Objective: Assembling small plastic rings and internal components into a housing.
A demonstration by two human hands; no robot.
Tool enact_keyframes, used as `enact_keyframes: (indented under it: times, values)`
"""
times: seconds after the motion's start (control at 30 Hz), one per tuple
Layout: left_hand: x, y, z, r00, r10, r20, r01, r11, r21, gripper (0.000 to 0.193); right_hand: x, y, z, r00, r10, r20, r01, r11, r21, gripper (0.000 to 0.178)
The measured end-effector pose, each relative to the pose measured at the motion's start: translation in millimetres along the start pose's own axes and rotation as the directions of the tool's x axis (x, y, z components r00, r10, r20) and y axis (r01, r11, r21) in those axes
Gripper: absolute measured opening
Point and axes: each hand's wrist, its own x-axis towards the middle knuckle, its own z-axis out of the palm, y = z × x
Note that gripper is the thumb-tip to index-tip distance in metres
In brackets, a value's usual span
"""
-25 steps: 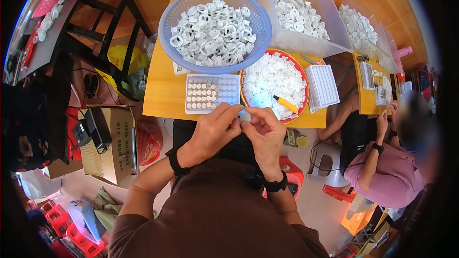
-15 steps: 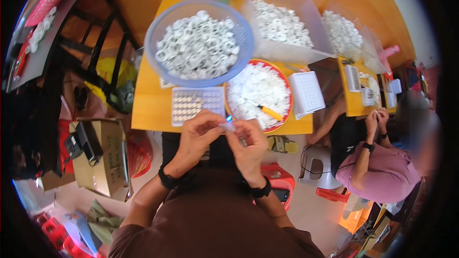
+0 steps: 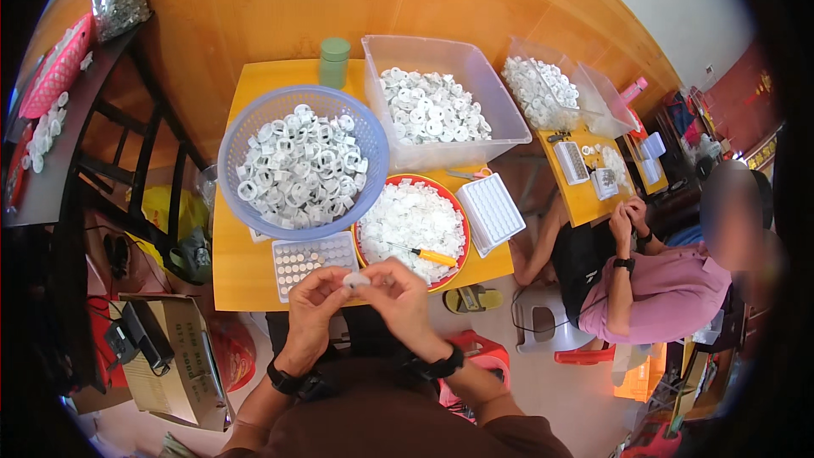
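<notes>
In front of the table edge, my left hand (image 3: 312,307) and my right hand (image 3: 398,298) meet with bent fingers. Pinched between their fingertips is a small white plastic piece (image 3: 356,279), partly covered by the fingers. Just beyond my left hand lies a pale compartment tray (image 3: 342,248), with small round discs filling part of it. A red-rimmed round tray (image 3: 465,233) heaped with small white plastic parts stands past my right hand. Across that heap rests a screwdriver (image 3: 434,256) with a yellow handle.
Behind are a blue basket (image 3: 376,171) and a clear bin (image 3: 500,123), both holding white ring-like parts. White stacked trays (image 3: 492,214), scissors (image 3: 471,175) and a green canister (image 3: 334,64) share the yellow table (image 3: 233,280). Another person (image 3: 657,288) sits at right, hands together.
My view has tilted upward, so the table and hands sit lower in the picture. Both hands stay together at the white piece; the bluish glow on it no longer shows.
</notes>
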Motion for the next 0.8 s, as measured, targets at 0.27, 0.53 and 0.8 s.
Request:
enact_keyframes:
  times: [0.27,0.53,0.8]
  values:
    - [-5,19,-16,0.999,-0.037,0.005,0.036,0.998,0.056,0.028,103,-95,-67,0.891,-0.336,-0.305,0.330,0.941,-0.072,0.027]
    - [-9,21,-35,0.997,-0.020,-0.068,0.020,1.000,0.008,0.017,87,-11,-76,0.981,-0.170,-0.097,0.126,0.928,-0.351,0.015]
    - [-8,28,-48,0.986,0.039,-0.162,-0.036,0.999,0.025,0.017,39,32,-78,0.972,-0.224,-0.071,0.045,0.473,-0.880,0.018]
